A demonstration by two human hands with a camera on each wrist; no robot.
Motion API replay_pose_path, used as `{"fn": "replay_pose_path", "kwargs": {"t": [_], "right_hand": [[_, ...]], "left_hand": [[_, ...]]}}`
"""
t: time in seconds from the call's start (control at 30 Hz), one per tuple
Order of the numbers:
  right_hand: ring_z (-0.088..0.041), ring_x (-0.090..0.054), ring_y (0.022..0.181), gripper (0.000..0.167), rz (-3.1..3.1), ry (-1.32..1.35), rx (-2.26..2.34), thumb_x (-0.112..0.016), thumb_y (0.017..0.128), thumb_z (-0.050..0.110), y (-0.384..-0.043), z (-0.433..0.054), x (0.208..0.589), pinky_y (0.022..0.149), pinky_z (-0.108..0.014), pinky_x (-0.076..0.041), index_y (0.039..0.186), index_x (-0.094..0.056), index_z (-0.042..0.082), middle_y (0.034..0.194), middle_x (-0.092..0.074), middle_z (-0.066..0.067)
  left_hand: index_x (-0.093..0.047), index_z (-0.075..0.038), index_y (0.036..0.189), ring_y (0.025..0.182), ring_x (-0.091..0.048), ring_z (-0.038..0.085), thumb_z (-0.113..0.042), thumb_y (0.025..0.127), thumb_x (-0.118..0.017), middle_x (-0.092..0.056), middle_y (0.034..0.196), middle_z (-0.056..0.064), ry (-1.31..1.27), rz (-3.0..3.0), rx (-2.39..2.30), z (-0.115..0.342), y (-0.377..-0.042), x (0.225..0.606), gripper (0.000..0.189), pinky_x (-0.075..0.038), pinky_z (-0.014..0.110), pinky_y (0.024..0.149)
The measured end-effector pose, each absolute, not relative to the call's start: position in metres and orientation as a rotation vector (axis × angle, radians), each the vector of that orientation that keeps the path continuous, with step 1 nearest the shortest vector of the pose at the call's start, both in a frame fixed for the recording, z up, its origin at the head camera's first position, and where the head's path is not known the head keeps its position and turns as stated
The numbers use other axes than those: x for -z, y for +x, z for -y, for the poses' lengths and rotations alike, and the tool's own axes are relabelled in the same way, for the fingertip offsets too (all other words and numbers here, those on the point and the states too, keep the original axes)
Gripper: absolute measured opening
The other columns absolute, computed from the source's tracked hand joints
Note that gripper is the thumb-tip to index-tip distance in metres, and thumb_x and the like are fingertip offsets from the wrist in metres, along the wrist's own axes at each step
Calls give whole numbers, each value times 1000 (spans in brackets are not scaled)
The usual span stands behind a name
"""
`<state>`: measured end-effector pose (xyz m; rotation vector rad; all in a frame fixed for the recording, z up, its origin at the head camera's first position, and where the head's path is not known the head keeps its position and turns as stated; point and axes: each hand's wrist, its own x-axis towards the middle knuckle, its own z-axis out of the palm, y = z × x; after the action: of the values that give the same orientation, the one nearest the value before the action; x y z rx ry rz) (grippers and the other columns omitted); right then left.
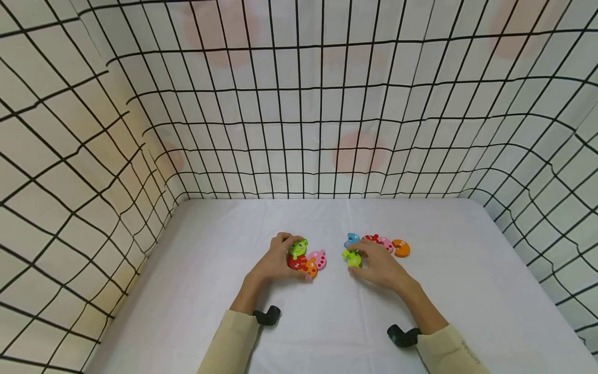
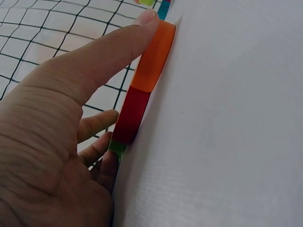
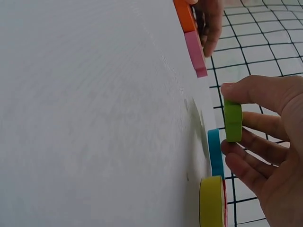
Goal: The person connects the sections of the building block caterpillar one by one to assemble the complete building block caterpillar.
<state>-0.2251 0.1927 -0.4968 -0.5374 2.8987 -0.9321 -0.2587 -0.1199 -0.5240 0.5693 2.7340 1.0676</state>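
Note:
In the head view my left hand holds a joined cluster of flat wooden puzzle pieces between thumb and fingers. It consists of a green piece with a face, a red piece, an orange piece and a pink piece. The left wrist view has my thumb on the orange edge, with the red edge below. My right hand pinches a green puzzle piece, raised off the table in the right wrist view.
Beyond my right hand lie a blue piece, a red piece, a pink piece and an orange piece. They rest on a white-covered table. Black-gridded white walls stand behind and at both sides.

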Motion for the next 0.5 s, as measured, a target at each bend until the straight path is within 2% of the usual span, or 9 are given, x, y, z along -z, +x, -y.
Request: {"fn": "replay_pose_path", "kwargs": {"t": [0.23,0.5], "right_hand": [[-22,-64,110,48,-2866,-577,1033,-81,87,23,-231,-179,496,98,-48,-57,132,-67,12,124,-68,-4],[-20,-64,109,40,-2819,-644,1122,-79,89,18,-242,-163,500,99,-43,-57,127,-68,12,126,-68,-4]], "left_hand": [[-43,-21,155,139,-40,28,-55,65,-94,-39,149,8,552,-2729,-1085,121,-257,525,109,-45,56,113],[-49,-23,149,139,-42,28,-56,65,-94,-39,152,7,582,-2724,-1077,123,-259,522,101,-44,56,114]]}}
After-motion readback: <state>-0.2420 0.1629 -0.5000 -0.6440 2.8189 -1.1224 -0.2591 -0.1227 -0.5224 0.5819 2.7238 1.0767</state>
